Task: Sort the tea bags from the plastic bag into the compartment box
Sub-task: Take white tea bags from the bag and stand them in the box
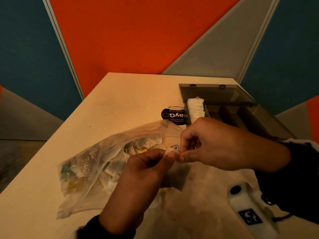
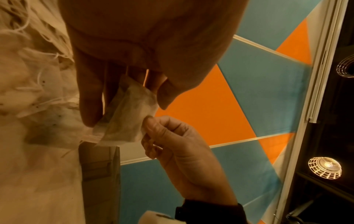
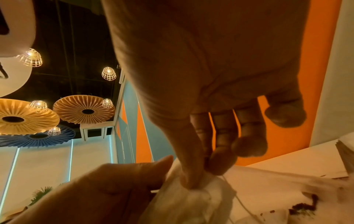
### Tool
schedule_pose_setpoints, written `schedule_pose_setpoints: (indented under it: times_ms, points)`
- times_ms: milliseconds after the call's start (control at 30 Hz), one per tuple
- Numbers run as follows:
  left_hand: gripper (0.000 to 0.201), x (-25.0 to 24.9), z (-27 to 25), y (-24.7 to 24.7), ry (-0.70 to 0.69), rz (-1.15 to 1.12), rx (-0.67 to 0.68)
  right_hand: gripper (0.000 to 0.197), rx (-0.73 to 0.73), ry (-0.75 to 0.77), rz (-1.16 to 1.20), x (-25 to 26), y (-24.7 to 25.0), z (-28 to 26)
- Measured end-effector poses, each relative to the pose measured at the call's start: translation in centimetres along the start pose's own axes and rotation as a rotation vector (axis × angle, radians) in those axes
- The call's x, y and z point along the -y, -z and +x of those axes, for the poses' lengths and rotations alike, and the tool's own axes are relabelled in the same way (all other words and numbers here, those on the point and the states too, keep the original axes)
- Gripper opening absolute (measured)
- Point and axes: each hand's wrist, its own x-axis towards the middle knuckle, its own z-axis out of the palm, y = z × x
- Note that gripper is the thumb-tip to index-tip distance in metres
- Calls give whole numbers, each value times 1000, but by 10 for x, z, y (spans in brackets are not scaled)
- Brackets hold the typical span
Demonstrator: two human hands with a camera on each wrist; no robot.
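Both hands meet over the near middle of the desk (image 1: 110, 94), working one tea bag (image 2: 130, 115) between them: the left hand (image 1: 143, 171) pinches its upper edge between thumb and fingers, and the right hand (image 1: 219, 144) pinches the neighbouring corner with thumb and fingertips (image 3: 191, 180). The bag hangs clear of the desk, just right of the plastic bag (image 1: 96, 163), which lies on its side to the left, full of mixed tea bags. The box (image 1: 241, 111) stands open at the far right, with a row of white tea bags (image 1: 196, 107) in its leftmost compartment; the others look empty. This looks like the step of freeing or straightening a single bag. The next move probably calls for one hand to let go and the other to carry it right into the matching compartment.
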Motion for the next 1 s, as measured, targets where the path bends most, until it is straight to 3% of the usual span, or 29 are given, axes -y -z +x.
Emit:
schedule_pose_setpoints:
  times_ms: [200, 467, 633, 700, 1000]
  points:
    - [22, 5, 1, 3, -33, 27, -24, 21, -68, -33, 40, -3, -6, -2]
    - [15, 7, 5, -2, -55, 6, -79, 10, 71, -15, 63, -8, 13, -10]
    - [13, 7, 8, 12, 0, -31, -165, 5, -203, -173, 6, -37, 76, 7]
    - [14, 5, 8, 15, 4, -34, -195, 4, -245, -221, -17, -54, 91, 22]
    - [19, -9, 5, 26, 26, -29, -267, 6, -20, -260, -257, -95, 73, 70]
